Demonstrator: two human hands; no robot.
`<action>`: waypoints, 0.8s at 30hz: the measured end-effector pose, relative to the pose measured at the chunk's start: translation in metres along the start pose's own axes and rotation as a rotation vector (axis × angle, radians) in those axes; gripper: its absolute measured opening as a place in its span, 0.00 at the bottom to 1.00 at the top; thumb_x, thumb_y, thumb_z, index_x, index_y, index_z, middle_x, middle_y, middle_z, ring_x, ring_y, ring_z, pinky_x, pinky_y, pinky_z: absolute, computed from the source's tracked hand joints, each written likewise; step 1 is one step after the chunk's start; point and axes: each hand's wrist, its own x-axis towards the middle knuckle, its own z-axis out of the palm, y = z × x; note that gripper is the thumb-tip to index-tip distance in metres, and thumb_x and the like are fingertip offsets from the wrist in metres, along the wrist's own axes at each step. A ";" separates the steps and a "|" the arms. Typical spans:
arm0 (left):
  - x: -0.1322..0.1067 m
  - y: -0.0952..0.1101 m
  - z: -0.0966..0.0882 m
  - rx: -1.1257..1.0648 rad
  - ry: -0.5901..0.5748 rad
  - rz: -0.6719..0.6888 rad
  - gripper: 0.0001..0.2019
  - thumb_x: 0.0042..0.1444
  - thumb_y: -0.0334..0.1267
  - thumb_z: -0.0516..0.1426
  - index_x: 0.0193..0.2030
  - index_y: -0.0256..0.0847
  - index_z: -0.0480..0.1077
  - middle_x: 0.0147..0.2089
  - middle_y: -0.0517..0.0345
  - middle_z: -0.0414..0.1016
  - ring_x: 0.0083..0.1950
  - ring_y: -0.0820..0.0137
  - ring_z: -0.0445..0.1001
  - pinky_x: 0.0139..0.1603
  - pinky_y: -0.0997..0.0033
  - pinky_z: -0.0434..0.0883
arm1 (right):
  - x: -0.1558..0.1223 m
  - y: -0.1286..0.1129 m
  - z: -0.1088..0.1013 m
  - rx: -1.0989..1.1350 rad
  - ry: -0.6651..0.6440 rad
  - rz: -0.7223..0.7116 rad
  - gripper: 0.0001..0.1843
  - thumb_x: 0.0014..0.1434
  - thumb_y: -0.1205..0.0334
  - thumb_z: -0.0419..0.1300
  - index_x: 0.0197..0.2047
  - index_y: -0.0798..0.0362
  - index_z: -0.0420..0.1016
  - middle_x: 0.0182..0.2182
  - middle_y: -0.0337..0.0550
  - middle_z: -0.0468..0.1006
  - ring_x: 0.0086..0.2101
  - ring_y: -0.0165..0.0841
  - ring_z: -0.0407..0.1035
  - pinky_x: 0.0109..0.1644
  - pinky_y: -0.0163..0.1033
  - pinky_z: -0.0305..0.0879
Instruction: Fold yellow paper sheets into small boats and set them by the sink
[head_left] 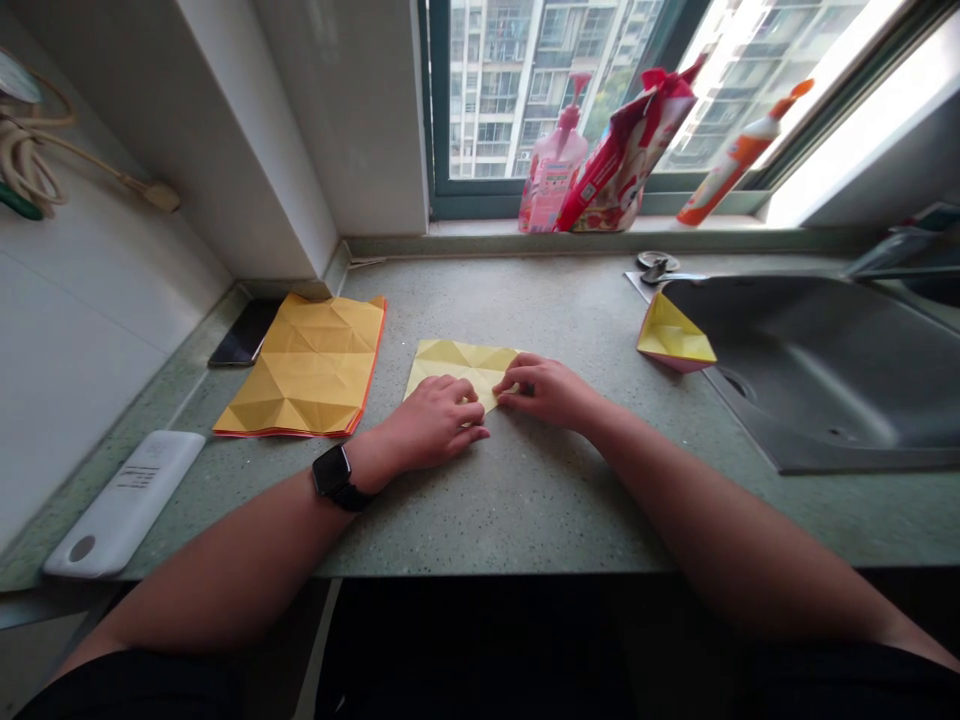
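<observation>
A sheet of pale yellow paper (457,355) with crease lines lies flat on the counter between my hands. My left hand (439,420) rests over its near left part, fingers curled down onto the paper; a black watch circles that wrist. At the near right edge, my right hand (544,388) pinches the sheet between thumb and fingers. The fingertips of both hands are close together, and they hide the paper's near corner. Left of my hands lies a stack of creased orange-yellow paper (311,355) with red-orange undersides.
A folded yellow paper piece (675,335) stands by the steel sink (817,380) at right. A dark phone (244,335) lies partly under the stack, and a white oblong device (127,505) lies near the left front. Pink pump bottle (555,170), red bag (626,150) and orange-white bottle (739,160) line the windowsill.
</observation>
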 end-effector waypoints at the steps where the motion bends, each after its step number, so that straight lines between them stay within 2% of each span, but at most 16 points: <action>1: -0.001 -0.001 -0.001 -0.003 -0.002 0.010 0.13 0.75 0.47 0.60 0.45 0.43 0.81 0.54 0.49 0.79 0.55 0.58 0.75 0.61 0.52 0.71 | 0.000 -0.001 0.001 -0.009 0.001 0.013 0.05 0.67 0.57 0.70 0.44 0.44 0.89 0.43 0.44 0.83 0.38 0.36 0.77 0.46 0.43 0.74; 6: -0.008 -0.005 -0.009 -0.027 -0.033 0.053 0.12 0.75 0.46 0.61 0.45 0.43 0.82 0.59 0.49 0.81 0.59 0.55 0.77 0.64 0.49 0.71 | -0.001 -0.007 0.005 -0.040 0.022 0.076 0.08 0.63 0.53 0.74 0.42 0.46 0.86 0.46 0.46 0.82 0.41 0.38 0.78 0.46 0.45 0.75; 11: -0.009 -0.008 -0.011 -0.074 -0.027 0.072 0.13 0.75 0.46 0.60 0.43 0.43 0.83 0.60 0.47 0.82 0.60 0.55 0.79 0.64 0.51 0.72 | -0.001 -0.014 0.009 -0.099 0.039 0.118 0.11 0.63 0.48 0.74 0.41 0.45 0.84 0.47 0.46 0.81 0.44 0.42 0.78 0.46 0.47 0.76; 17: -0.011 -0.013 -0.017 -0.134 -0.042 0.125 0.12 0.76 0.43 0.59 0.43 0.43 0.83 0.55 0.49 0.83 0.57 0.59 0.80 0.62 0.56 0.73 | -0.001 -0.017 0.013 -0.156 0.058 0.123 0.10 0.63 0.50 0.74 0.41 0.45 0.82 0.47 0.46 0.81 0.44 0.42 0.78 0.45 0.47 0.75; 24: -0.013 -0.014 -0.016 -0.139 -0.026 0.131 0.10 0.74 0.43 0.61 0.43 0.43 0.82 0.60 0.48 0.82 0.60 0.58 0.80 0.63 0.56 0.74 | -0.002 -0.016 0.012 -0.164 0.062 0.119 0.10 0.64 0.51 0.73 0.41 0.46 0.81 0.47 0.46 0.81 0.45 0.43 0.78 0.47 0.48 0.74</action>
